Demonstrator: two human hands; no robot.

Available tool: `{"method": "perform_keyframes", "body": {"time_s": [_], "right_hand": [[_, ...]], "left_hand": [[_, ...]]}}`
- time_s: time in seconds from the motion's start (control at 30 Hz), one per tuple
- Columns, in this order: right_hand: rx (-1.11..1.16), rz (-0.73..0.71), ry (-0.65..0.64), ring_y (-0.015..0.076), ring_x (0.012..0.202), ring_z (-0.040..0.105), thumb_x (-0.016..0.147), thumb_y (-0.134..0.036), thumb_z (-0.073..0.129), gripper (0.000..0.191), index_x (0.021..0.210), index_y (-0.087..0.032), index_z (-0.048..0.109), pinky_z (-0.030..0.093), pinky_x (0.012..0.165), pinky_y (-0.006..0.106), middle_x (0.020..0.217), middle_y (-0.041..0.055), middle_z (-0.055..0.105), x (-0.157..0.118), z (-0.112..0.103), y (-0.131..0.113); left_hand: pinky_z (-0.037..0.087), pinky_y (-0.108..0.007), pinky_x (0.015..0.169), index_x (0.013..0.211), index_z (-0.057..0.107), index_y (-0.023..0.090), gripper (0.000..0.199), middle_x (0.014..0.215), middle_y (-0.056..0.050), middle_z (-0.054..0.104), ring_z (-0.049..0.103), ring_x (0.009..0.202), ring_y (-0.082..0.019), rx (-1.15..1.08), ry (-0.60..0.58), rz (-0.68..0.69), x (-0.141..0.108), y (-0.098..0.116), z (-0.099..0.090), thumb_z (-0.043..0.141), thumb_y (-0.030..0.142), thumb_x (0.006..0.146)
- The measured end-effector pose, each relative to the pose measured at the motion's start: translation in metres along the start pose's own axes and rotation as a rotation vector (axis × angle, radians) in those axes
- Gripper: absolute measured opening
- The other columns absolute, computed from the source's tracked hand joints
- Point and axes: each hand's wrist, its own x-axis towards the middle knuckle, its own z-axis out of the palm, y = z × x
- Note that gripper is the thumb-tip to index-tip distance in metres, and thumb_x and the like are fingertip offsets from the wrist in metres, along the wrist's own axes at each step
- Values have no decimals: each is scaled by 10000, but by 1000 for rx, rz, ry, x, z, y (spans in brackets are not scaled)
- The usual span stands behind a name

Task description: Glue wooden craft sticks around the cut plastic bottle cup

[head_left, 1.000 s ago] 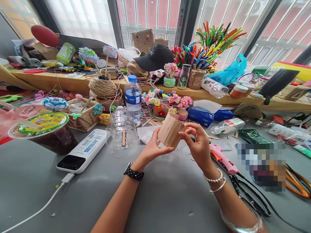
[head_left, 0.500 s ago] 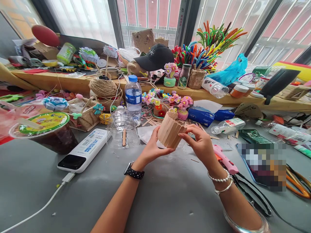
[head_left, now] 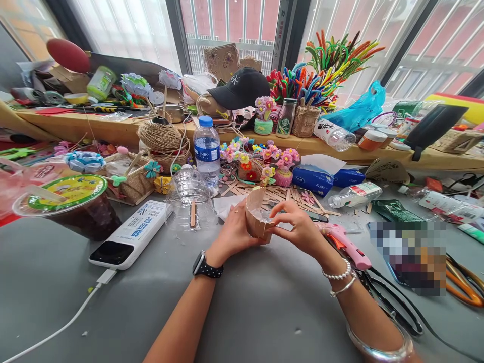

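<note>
A small cup covered in wooden craft sticks (head_left: 256, 219) is held above the grey table, its open top tilted toward me so that a clear plastic lining shows inside. My left hand (head_left: 235, 229) wraps round its left side and underside. Thumb and fingers of my right hand (head_left: 297, 227) pinch the right part of its rim. Behind the cup, loose wooden sticks (head_left: 280, 194) lie scattered. A pink glue gun (head_left: 350, 246) rests just right of my right hand.
On the left are a lidded drink cup (head_left: 75, 206) and a white power bank (head_left: 130, 234) with a cable. Cut clear plastic (head_left: 189, 201) and a water bottle (head_left: 207, 151) stand behind my left hand. At the right lie a phone (head_left: 408, 257) and orange-handled scissors (head_left: 463, 285).
The stick-covered cup has been turned and lowered slightly, so its opening now shows instead of its outer side. My right hand has shifted a little left and down, to the rim.
</note>
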Motion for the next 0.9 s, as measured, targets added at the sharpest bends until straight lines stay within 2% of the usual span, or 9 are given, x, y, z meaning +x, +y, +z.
{"method": "perform_keyframes", "body": {"time_s": [0.1,0.3,0.53,0.7,0.9], "right_hand": [[-10,15,-38,161,864,507,729,-286,599,132,627,-205,615,415,785,348,876,42,568,-1,0,2],[-18,44,-51,162,856,511,733,-302,592,153,618,-206,619,414,780,349,875,43,563,0,-2,0],[-24,34,-25,161,853,511,719,-282,609,123,622,-207,623,415,790,351,868,41,562,0,1,1],[-48,-33,-10,152,816,518,725,-275,604,115,633,-208,624,422,759,331,827,35,571,0,2,4],[-130,-119,-4,151,774,518,745,-289,580,131,655,-201,617,429,709,315,787,37,584,0,4,6]], "left_hand": [[89,-522,1043,1251,328,194,951,1274,-129,409,314,1212,-349,58,-14,-24,0,1,1,755,452,442],[59,-509,1055,1279,261,191,1006,1337,-144,337,282,1249,-336,73,-6,-35,0,6,3,728,522,452],[264,-493,975,1226,318,178,918,1253,-138,405,383,1152,-339,51,34,-49,1,12,4,720,520,475],[260,-494,978,1250,288,204,935,1239,-123,413,398,1151,-324,32,34,-51,1,12,5,735,478,476],[329,-476,928,1260,288,180,941,1245,-153,404,389,1148,-339,-36,45,-73,1,11,7,728,480,484]]}}
